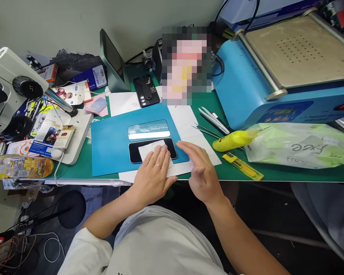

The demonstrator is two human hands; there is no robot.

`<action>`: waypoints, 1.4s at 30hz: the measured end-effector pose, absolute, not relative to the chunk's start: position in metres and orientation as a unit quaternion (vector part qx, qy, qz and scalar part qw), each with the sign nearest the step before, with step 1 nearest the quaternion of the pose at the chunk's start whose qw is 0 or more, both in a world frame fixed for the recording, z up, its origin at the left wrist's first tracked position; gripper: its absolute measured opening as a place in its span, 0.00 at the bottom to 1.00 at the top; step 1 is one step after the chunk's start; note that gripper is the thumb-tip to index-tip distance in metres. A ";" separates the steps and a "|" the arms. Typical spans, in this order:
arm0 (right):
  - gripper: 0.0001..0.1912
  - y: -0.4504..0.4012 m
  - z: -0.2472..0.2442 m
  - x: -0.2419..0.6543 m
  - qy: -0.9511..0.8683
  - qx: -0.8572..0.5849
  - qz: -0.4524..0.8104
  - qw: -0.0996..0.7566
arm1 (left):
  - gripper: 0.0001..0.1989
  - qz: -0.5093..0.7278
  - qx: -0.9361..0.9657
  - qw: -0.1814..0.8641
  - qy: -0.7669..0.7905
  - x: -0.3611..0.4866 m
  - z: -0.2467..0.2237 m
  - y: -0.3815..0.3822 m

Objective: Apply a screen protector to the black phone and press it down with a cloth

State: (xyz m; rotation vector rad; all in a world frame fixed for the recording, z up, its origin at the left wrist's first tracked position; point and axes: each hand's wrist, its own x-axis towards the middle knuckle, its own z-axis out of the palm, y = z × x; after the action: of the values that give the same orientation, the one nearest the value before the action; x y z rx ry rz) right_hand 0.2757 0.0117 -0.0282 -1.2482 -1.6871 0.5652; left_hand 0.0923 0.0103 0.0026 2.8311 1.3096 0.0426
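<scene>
The fingers [159, 156] of our left hand [151, 175] lie straight, side by side and flat, gripping nothing; they rest on a white wipe [148, 148], probably so that the whole palm side can spread light pressure evenly. The fingers of our right hand [204, 175] are extended and free of any object, just beside the phone's right end, perhaps to be ready to steady it.

Under the wipe lies the phone [134, 154], its dark face up, close to the near edge of the blue mat [109, 149], where we judge that both hands reach it without stretching. The mat likely guards its back from the table [83, 167]. Just beyond the phone lies a clear rectangular sheet [148, 129]; we cannot tell whether it is glass or film, but it is within easy reach.

To the right, tweezers [208, 130], a yellow bottle [231, 141] and a soft packet [299, 149] sit off the mat, presumably so the working surface is unobstructed. A blue machine [240, 91] stands farther back.
</scene>
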 end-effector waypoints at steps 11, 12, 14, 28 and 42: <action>0.44 0.013 -0.028 0.273 -0.684 -0.517 0.237 0.457 | 0.28 0.010 0.907 0.016 0.421 0.068 0.014 0.014; 0.44 0.013 -0.028 0.273 -0.684 -0.518 0.237 0.456 | 0.27 0.015 0.908 0.021 0.419 0.071 0.014 0.017; 0.44 0.013 -0.027 0.273 -0.685 -0.517 0.238 0.454 | 0.27 0.024 0.909 0.036 0.415 0.076 0.013 0.022; 0.42 0.014 -0.026 0.273 -0.683 -0.515 0.238 0.460 | 0.18 0.114 0.902 0.119 0.399 0.048 0.025 0.034; 0.42 0.013 -0.025 0.274 -0.688 -0.513 0.231 0.458 | 0.06 0.041 0.838 0.149 0.524 0.089 0.037 0.070</action>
State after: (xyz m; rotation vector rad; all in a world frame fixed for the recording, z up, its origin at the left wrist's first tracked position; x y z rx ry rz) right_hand 0.2742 0.0131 -0.0247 -1.2641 -1.6950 0.5697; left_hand 0.0893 0.0698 0.0370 2.4090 1.5058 0.1172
